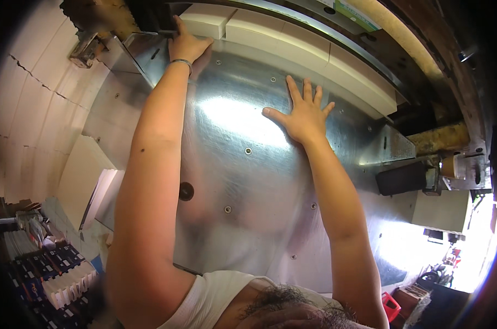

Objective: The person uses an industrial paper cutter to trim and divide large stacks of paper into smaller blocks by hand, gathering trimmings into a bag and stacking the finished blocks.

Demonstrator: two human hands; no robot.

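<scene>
On table (270, 181) at 12 to 2 o'clock, blocks (303, 45) sit approx. lined up; worker's L hand (189, 48), open, beside them at 11, R hand (307, 119) splayed, empty at 2. Lining-up seems mostly done; remainder unclear.

A cracked pale wall (56, 52) stands at left, with a glaring bright opening (481, 247) at right.

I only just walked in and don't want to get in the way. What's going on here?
A person is reaching across a metal table. The left hand is at the left end of a row of white blocks along the far side; firm contact is hard to tell. The right hand is spread open, short of the blocks, holding nothing.
</scene>
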